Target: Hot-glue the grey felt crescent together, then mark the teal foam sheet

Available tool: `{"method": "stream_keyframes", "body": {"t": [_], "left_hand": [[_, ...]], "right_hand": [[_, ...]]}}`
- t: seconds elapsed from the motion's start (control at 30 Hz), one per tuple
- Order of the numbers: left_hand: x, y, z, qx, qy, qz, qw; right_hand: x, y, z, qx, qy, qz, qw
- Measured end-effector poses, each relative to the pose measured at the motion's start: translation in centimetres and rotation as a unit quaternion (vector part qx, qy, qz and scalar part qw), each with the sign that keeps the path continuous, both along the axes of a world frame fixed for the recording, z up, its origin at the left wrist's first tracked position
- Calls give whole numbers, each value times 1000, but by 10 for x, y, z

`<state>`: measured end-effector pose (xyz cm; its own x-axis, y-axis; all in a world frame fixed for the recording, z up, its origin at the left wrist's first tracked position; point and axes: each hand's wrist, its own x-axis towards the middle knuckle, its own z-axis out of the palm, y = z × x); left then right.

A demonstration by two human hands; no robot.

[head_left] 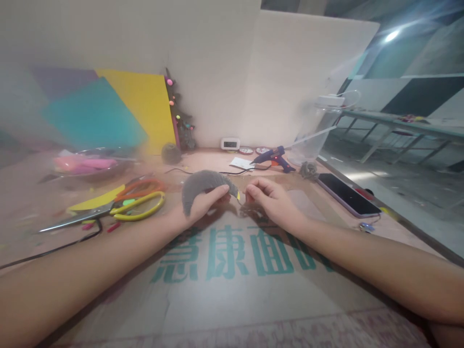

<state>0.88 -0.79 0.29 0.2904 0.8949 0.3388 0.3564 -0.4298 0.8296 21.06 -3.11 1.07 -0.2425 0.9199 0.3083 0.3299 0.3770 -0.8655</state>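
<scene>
My left hand (207,202) is closed on a grey, fuzzy crescent-shaped piece (195,186), its thumb lying along the lower side. The piece arches over the hand, one pointed end hanging towards the wrist, the other reaching right with a small yellow bit (238,195) at its tip. Just right of that tip, my right hand (268,197) is pinched, thumb against forefinger. Whatever sits in that pinch is too small to make out. Both hands are above a sheet with green printed characters (226,251).
Scissors (137,203) with orange and yellow handles lie left. Behind the hands are a blue glue gun (271,157), its cord, and a small digital clock (230,143). A phone (348,195) and a clear plastic jar (313,135) stand right. A decorated grey branch (181,116) leans behind.
</scene>
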Motion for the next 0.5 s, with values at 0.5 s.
{"method": "stream_keyframes", "body": {"t": [0.5], "left_hand": [[-3,18,-26,-32,-33,9,999]], "right_hand": [[53,30,74,253,-101,-162,948]]}}
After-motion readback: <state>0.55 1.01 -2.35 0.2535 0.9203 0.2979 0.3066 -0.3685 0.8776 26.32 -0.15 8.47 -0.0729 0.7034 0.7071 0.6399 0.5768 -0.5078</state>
